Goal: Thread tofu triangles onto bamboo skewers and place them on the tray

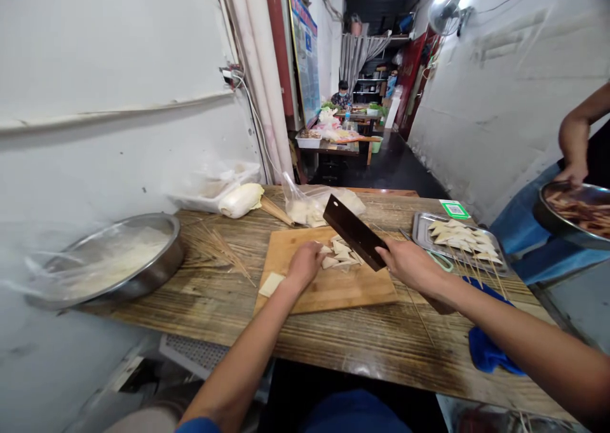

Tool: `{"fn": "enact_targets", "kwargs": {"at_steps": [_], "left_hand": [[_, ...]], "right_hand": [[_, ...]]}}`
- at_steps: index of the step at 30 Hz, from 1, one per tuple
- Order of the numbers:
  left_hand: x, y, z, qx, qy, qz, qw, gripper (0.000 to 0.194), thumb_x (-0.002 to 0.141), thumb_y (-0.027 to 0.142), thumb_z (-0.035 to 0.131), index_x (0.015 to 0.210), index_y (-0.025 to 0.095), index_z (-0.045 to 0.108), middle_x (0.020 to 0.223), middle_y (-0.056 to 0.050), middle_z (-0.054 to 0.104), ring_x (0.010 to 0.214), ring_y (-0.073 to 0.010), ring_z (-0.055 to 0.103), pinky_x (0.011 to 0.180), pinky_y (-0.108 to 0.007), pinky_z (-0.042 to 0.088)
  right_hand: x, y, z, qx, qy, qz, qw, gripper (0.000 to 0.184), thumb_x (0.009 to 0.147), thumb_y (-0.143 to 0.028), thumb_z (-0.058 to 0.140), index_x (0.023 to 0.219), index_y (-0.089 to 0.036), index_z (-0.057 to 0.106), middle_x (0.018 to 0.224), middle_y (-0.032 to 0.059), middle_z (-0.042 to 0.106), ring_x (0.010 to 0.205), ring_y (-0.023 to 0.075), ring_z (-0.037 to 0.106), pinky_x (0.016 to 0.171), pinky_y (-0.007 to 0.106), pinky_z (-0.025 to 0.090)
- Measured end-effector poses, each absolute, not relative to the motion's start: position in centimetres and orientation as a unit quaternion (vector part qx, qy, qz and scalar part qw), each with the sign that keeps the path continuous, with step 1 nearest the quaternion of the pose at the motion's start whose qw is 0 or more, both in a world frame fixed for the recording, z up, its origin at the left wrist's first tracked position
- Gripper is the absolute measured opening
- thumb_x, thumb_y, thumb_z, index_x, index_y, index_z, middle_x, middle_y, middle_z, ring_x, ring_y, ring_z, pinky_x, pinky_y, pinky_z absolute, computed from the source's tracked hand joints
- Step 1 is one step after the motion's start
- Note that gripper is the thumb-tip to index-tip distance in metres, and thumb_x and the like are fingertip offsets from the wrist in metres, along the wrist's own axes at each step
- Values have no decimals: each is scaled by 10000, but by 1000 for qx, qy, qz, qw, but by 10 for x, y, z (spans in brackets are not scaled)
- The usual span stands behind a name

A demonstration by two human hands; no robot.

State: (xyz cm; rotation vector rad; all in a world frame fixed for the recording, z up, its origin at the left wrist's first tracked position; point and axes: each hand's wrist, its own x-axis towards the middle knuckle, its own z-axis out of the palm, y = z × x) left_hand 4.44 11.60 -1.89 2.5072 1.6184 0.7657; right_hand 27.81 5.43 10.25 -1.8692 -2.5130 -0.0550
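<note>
My right hand (405, 265) grips a dark cleaver (353, 231), its blade raised and tilted above the right part of the wooden cutting board (352, 293). On the board, my left hand (305, 263) has its fingers closed at the edge of a pile of pale tofu pieces (340, 255), many cut into triangles. Its fingertips seem to pinch a piece there, partly hidden by the hand. A whole square tofu slice (271, 284) lies at the board's left edge, beside my left wrist.
Left are a metal basin (162, 265) and loose bamboo skewers (222, 249). Behind the board lie a cabbage (241, 200) and a plastic bag (324, 204). Right are a metal tray (422, 233) of skewered triangles and a blue cloth (490, 350). Another person's hand (574, 173) holds a bowl (548, 214).
</note>
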Motion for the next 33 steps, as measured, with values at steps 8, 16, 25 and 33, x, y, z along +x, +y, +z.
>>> {"fn": "enact_targets", "kwargs": {"at_steps": [8,16,25,33], "left_hand": [[-34,40,9,737,662,138,28,580,682,409,629,1154,100,496,1109,-167,580,1017,-276,539,845,-369,413],[-31,25,-14,701,693,149,79,490,722,226,554,1194,122,475,1097,-123,607,1013,-221,549,859,-315,404],[-11,37,-11,674,728,115,60,580,636,237,600,1188,85,507,958,-151,614,908,-253,570,823,-334,415],[77,26,-17,737,632,213,109,520,678,319,623,1144,107,529,948,-132,595,916,-246,553,825,-355,428]], "right_hand": [[301,15,80,-584,-807,63,62,297,924,-311,290,847,-156,531,631,66,639,590,197,624,508,244,320],[286,-5,53,-552,-820,138,69,296,916,-310,287,860,-165,539,603,53,636,565,195,621,498,240,311],[291,-11,39,-550,-820,141,79,314,923,-326,272,813,-172,523,619,59,641,579,196,629,513,245,324],[298,-8,35,-578,-812,76,45,309,922,-322,284,881,-156,540,584,65,646,537,215,628,469,247,275]]}}
